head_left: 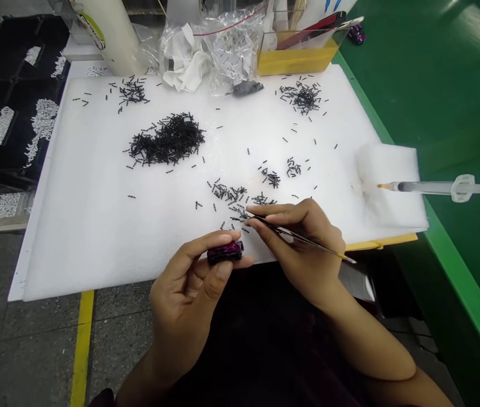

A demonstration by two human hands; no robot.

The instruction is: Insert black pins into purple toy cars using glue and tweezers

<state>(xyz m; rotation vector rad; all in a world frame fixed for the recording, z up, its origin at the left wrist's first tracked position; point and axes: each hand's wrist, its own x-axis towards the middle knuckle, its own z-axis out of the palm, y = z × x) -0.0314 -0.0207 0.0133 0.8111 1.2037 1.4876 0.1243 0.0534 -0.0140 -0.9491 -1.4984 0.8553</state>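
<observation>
**Purple, black and white on a green bench**

From my remote seat I see a glossy purple toy car [225,252] with dark undersides. The foam sheet [96,226] is plain white, speckled with small black pins [167,139] in heaps and scatters. The tweezers [295,236] are dark metal with a yellowish end. The bench [456,90] is bright green. A tray [298,59] at the back is yellow beneath clear walls. The syringe [435,187] is translucent white with an orange tip. The black bins [15,102] hold white bits. A yellow stripe [81,345] crosses the grey speckled floor [20,333].
</observation>
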